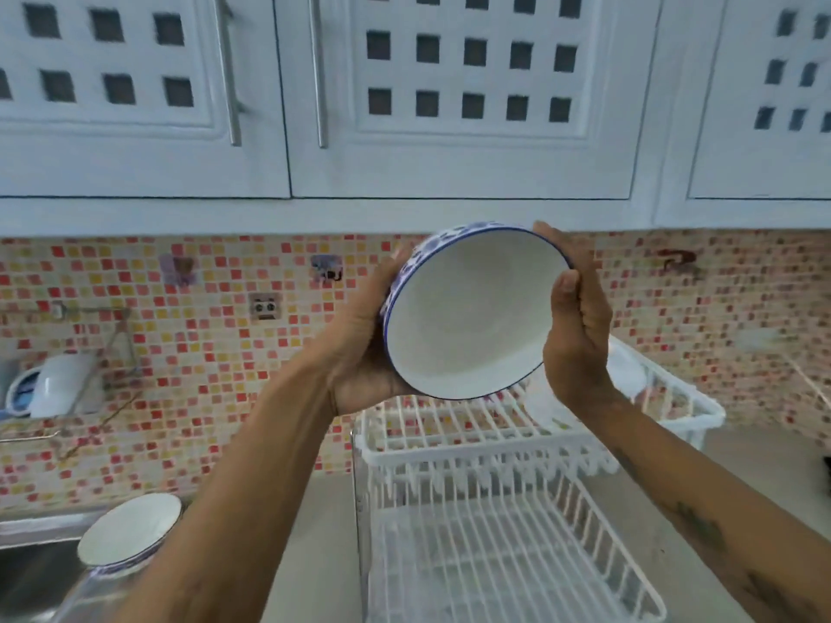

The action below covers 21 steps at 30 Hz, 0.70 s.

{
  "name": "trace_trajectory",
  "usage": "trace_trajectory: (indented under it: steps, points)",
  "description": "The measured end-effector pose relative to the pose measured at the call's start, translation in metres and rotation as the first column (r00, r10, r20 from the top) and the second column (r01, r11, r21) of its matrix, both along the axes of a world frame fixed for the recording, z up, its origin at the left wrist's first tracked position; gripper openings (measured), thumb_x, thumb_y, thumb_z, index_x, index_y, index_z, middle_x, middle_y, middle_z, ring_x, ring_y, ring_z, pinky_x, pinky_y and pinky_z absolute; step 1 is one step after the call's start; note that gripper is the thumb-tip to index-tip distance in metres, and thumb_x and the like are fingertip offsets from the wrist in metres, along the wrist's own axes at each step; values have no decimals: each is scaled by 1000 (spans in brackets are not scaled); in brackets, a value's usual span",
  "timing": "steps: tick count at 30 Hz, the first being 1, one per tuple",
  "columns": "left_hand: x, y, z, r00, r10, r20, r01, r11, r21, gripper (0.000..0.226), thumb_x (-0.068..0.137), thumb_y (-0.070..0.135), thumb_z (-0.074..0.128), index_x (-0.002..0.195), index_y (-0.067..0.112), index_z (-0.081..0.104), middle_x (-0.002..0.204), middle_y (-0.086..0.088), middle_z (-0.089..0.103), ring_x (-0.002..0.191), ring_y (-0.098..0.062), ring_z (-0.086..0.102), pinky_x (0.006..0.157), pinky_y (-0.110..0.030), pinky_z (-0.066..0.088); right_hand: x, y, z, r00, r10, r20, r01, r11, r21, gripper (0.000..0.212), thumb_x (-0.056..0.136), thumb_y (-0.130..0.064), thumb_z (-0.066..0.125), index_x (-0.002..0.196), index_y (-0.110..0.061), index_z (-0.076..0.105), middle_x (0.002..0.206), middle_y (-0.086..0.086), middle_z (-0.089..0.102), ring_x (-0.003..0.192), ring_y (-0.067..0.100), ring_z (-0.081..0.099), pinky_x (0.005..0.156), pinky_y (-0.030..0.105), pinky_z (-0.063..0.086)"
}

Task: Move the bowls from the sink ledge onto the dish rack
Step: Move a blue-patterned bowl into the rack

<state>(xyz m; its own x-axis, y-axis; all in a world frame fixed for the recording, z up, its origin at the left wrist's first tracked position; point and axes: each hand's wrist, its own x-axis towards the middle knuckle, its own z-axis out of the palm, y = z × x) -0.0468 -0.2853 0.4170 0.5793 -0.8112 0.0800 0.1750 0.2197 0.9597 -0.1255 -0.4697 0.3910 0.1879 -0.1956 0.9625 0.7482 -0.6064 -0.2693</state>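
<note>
you held the blue-patterned bowl [467, 312] tilted on edge between left hand [359, 348] and right hand [578, 339], both gripping, directly above the white dish rack [494, 532], second bowl [130, 532] on ledge.

Both forearms were bare, no sleeves in sight. The right forearm [701, 528] bore dark tattoo marks. Neither hand showed rings, and neither wrist a watch.

The grey counter [323, 523] is carrying a white wire dish rack [494, 510], with a blue-patterned bowl [128, 535] sitting left of the rack.
</note>
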Motion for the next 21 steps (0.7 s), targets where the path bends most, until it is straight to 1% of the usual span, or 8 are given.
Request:
trace_trajectory:
  steps: [2, 4, 7, 10, 12, 14, 17, 21]
  points:
    - [-3, -14, 0, 995, 82, 48, -84, 996, 24, 43, 81, 57, 54, 92, 23, 77, 96, -9, 77, 88, -32, 70, 91, -55, 51, 0, -15, -7, 968, 104, -228, -91, 994, 66, 38, 99, -48, 29, 128, -41, 52, 130, -26, 55, 126, 6, 49, 104, 24, 41]
    - [-1, -27, -4, 978, 173, 120, -180, 982, 50, 40, 89, 56, 49, 93, 25, 74, 84, -3, 78, 80, -27, 70, 88, -48, 53, -1, -29, -8, 883, 229, -410, -162, 968, 192, 42, 87, -68, 33, 116, -52, 58, 119, -25, 63, 115, 2, 56, 98, 21, 46]
    - [9, -45, -15, 904, 260, 338, -315, 942, 117, 60, 72, 65, 67, 113, 21, 68, 100, -2, 78, 85, -23, 72, 80, -40, 57, 9, -47, -10, 740, 334, -583, -138, 925, 354, 52, 92, -65, 24, 103, -36, 65, 106, -8, 69, 100, 9, 63, 99, 30, 48]
    - [17, -64, -37, 792, 364, 490, -488, 860, 151, 75, 67, 56, 79, 122, 8, 62, 104, -6, 75, 80, -15, 73, 59, -22, 53, 26, -58, -16, 558, 290, -778, 75, 915, 396, 59, 100, -50, 21, 114, -13, 65, 107, 13, 68, 96, 22, 63, 100, 37, 46]
    - [15, -72, -52, 704, 378, 601, -546, 830, 117, 66, 69, 49, 82, 118, 10, 62, 104, -5, 74, 77, -8, 73, 53, -14, 51, 32, -56, -20, 435, 310, -846, 119, 911, 395, 60, 98, -54, 27, 118, -11, 63, 117, 17, 68, 108, 31, 64, 104, 43, 46]
    - [11, -76, -64, 655, 387, 649, -590, 798, 119, 75, 66, 48, 85, 124, 13, 52, 109, -4, 70, 86, -12, 72, 58, -19, 57, 37, -53, -24, 349, 303, -887, 122, 924, 363, 53, 92, -61, 36, 110, -20, 64, 116, 15, 70, 109, 32, 66, 102, 45, 49]
    - [13, -77, -75, 646, 392, 655, -622, 768, 153, 86, 65, 44, 87, 130, 13, 42, 115, -6, 64, 93, -15, 70, 69, -28, 61, 46, -52, -34, 295, 259, -920, 152, 938, 313, 55, 88, -62, 42, 109, -16, 65, 109, 15, 73, 103, 32, 69, 98, 45, 52]
    - [24, -77, -80, 673, 298, 677, -594, 763, 255, 109, 54, 55, 88, 140, 10, 38, 125, -9, 57, 97, -19, 68, 55, -18, 57, 53, -55, -42, 250, 271, -929, 146, 938, 313, 51, 91, -51, 41, 112, -11, 63, 109, 18, 72, 102, 34, 68, 92, 43, 53]
